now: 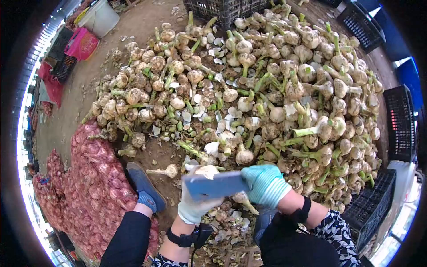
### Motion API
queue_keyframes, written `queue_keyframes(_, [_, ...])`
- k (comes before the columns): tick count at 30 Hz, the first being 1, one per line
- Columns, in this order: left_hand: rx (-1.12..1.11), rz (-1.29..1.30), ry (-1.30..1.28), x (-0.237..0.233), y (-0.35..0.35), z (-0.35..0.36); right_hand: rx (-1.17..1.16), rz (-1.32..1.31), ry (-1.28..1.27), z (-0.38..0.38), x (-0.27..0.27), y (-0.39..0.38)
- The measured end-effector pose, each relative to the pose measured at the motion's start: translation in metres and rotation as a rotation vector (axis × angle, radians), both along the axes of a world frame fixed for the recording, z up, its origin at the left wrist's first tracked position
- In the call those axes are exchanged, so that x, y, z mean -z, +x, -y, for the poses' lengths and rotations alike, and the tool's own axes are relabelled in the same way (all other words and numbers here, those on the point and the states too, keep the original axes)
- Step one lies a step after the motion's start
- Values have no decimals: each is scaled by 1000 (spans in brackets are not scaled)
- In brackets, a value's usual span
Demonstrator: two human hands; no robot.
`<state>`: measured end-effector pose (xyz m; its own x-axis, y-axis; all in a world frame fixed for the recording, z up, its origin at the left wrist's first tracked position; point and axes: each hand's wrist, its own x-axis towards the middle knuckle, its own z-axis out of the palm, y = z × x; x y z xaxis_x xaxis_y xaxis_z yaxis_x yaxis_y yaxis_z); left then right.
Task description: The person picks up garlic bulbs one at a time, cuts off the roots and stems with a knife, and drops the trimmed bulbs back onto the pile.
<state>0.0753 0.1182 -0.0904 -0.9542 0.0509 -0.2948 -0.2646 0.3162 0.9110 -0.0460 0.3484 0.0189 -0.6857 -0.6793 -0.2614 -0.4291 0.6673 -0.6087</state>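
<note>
My left hand (190, 208), in a white glove, is closed on a garlic bulb (207, 171), whose pale top shows just above a broad blade. That blade belongs to a cleaver-like knife (215, 186), which passes in front of my left fingers and overlaps the bulb in this view. My right hand (268, 185), in a green-and-white striped glove, is wrapped round the knife's handle, which the fingers hide. Below the blade, a loose garlic bulb with its stem (242, 200) lies between my hands.
A large heap of garlic with stems (307, 93) spreads ahead and right. Red mesh sacks (100, 178) of bulbs lie on the left. Black plastic crates (399, 122) line the right, another black crate (224, 11) stands behind the heap. A white bucket (100, 18) is far left.
</note>
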Motion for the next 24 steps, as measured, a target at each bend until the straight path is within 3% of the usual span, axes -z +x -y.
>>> queue_keyframes(1, [-149, -97, 7, -92, -39, -25, 136, 57, 263, 1, 8, -5])
queue_keyframes(3, [-222, -345, 50, -104, -39, -33, 308, 44, 215, -23, 36, -12])
queue_keyframes(4, [-369, -305, 237, -113, -48, -43, 391, 96, 96, -22, 34, -7])
queue_keyframes(5, [-587, 68, 700, -118, -57, -43, 558, 333, -162, -12, 21, 1])
queue_keyframes(7, [-558, 25, 987, -101, -77, -29, 592, 643, -588, 2, 19, 14])
queue_keyframes(8, [-684, 137, 1291, -110, -87, -33, 615, 774, -615, 11, 14, 18])
queue_keyframes(9, [-1028, 98, 1399, -107, -98, -37, 619, 802, -512, 19, 6, 22])
queue_keyframes(11, [-1181, 104, 1377, -121, -110, -46, 566, 782, -666, 34, 22, 37])
queue_keyframes(14, [-1126, 42, 1515, -105, -108, -38, 652, 683, -641, 53, 31, 38])
queue_keyframes(18, [-1129, 1, 1527, -99, -104, -36, 646, 751, -540, 57, 42, 42])
queue_keyframes(20, [-947, 38, 1820, -127, -112, -51, 734, 849, -520, 48, 84, 61])
queue_keyframes(21, [-756, 32, 1647, -158, -117, -74, 828, 952, -502, 45, 98, 68])
queue_keyframes(22, [-893, 180, 1453, -171, -114, -98, 798, 964, -499, 40, 98, 66])
queue_keyframes(23, [-923, 148, 1443, -147, -98, -126, 781, 986, -564, 32, 97, 62])
queue_keyframes(24, [-476, -174, 1001, -106, -74, -153, 763, 1015, -626, 21, 95, 55])
